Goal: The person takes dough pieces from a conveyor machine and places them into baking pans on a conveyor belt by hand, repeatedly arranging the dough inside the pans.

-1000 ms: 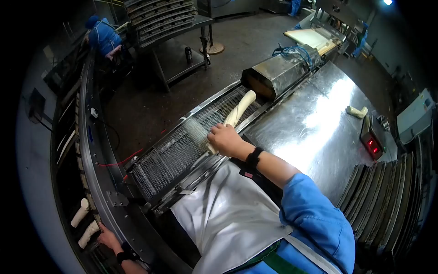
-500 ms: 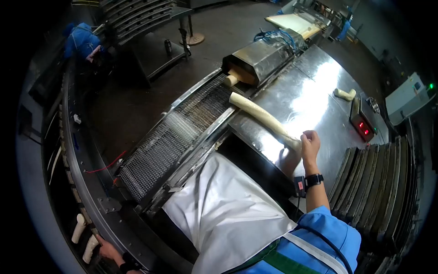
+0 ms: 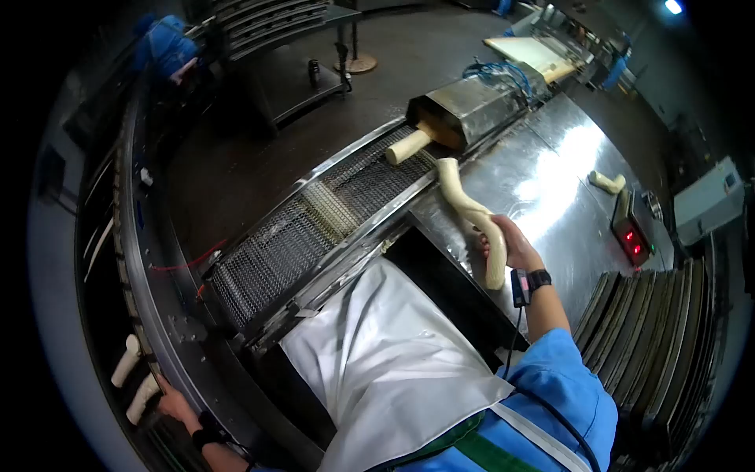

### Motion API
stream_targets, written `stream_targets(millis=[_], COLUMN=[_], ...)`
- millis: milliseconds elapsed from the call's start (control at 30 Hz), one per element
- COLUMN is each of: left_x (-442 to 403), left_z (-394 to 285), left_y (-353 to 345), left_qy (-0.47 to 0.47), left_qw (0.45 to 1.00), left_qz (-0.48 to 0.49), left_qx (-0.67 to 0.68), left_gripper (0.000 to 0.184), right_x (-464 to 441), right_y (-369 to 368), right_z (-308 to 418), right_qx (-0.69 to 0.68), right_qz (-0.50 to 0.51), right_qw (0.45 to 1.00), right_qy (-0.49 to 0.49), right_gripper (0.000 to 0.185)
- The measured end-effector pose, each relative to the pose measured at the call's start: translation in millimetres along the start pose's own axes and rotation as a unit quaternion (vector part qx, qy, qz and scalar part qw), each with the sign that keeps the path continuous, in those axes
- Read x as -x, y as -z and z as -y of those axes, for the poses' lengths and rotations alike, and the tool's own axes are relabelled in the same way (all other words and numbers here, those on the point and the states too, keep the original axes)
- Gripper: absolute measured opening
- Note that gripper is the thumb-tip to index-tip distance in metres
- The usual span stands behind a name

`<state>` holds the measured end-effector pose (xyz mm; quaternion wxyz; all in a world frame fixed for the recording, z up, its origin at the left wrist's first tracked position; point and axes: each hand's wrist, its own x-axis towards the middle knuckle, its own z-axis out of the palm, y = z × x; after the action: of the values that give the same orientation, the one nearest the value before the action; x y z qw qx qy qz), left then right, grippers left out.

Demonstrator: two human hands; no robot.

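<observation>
right of centre, the right hand (image 3: 513, 242) grips a bent dough roll (image 3: 469, 207) above the steel counter (image 3: 543, 182); lower left, i cannot tell whether the left hand (image 3: 176, 404) grips anything.

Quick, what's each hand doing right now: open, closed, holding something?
Left hand: beside a pale roll; whether it grips anything cannot be told.
Right hand: closed, holding a long, bent roll.
</observation>
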<state>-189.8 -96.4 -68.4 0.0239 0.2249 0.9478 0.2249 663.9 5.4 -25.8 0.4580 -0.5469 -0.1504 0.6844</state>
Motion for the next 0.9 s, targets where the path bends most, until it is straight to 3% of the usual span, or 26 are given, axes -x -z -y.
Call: stream_targets(millis=[33, 133, 167, 233, 300, 400, 500, 567, 700, 767, 800, 833, 900], left_x=[6.3, 30.0, 45.4, 82.9, 77.4, 83.8, 110.0, 116.2, 116.9, 117.3, 117.4, 116.5, 116.2], left_z=[-2.9, -16.2, -26.2, -49.2, -22.0, -13.1, -25.2, -32.8, -34.7, -34.0, -35.3, -35.6, -34.1], left_y=[0.3, 4.0, 8.9, 27.7, 12.5, 4.1, 28.8, 32.9, 35.7, 35.4, 35.9, 36.4, 35.8], left_qy=[0.006, 0.033, 0.052, 0.105, 0.102, 0.079, 0.111, 0.104, 0.118, 0.122, 0.126, 0.129, 0.128], left_qw=[1.000, 0.997, 0.994, 0.988, 0.988, 0.990, 0.983, 0.984, 0.984, 0.984, 0.984, 0.984, 0.983], left_qz=[-0.007, -0.010, -0.008, -0.014, -0.068, -0.113, -0.102, -0.109, -0.100, -0.103, -0.099, -0.094, -0.095], left_qx=[0.010, 0.066, 0.092, 0.115, 0.089, 0.032, 0.107, 0.095, 0.088, 0.084, 0.083, 0.081, 0.088], left_gripper=[0.096, 0.084, 0.080, 0.072, 0.090, 0.112, 0.109, 0.108, 0.107, 0.106, 0.107, 0.107, 0.107], right_x=[-5.0, 13.7, 7.2, 15.8, 32.3, 42.9, 80.0, 80.5, 125.1, 123.8, 121.0, 114.8, 95.9], right_y=[0.7, -48.5, -53.6, -104.3, -161.6, -231.2, -319.9, -380.5, -508.0, -541.0, -542.6, -537.8, -516.3], right_z=[-6.5, -20.6, -19.6, -11.8, -2.9, 4.6, 15.8, 18.6, -16.6, -37.2, -44.6, -48.2, -50.4], right_qx=[-0.110, -0.109, -0.069, 0.020, 0.094, 0.213, 0.266, 0.262, 0.095, 0.085, 0.123, 0.200, 0.268], right_qz=[0.047, -0.018, 0.000, 0.023, 0.050, 0.195, 0.355, 0.494, 0.573, 0.668, 0.677, 0.670, 0.645], right_qw=[0.993, 0.989, 0.996, 0.994, 0.987, 0.953, 0.894, 0.828, 0.813, 0.738, 0.725, 0.712, 0.709], right_qy=[0.013, 0.100, 0.064, 0.100, 0.121, 0.094, 0.061, 0.036, -0.045, -0.053, 0.010, 0.062, 0.094], right_gripper=[0.044, 0.041, 0.043, 0.044, 0.035, 0.042, 0.045, 0.045, 0.041, 0.040, 0.052, 0.079, 0.079])
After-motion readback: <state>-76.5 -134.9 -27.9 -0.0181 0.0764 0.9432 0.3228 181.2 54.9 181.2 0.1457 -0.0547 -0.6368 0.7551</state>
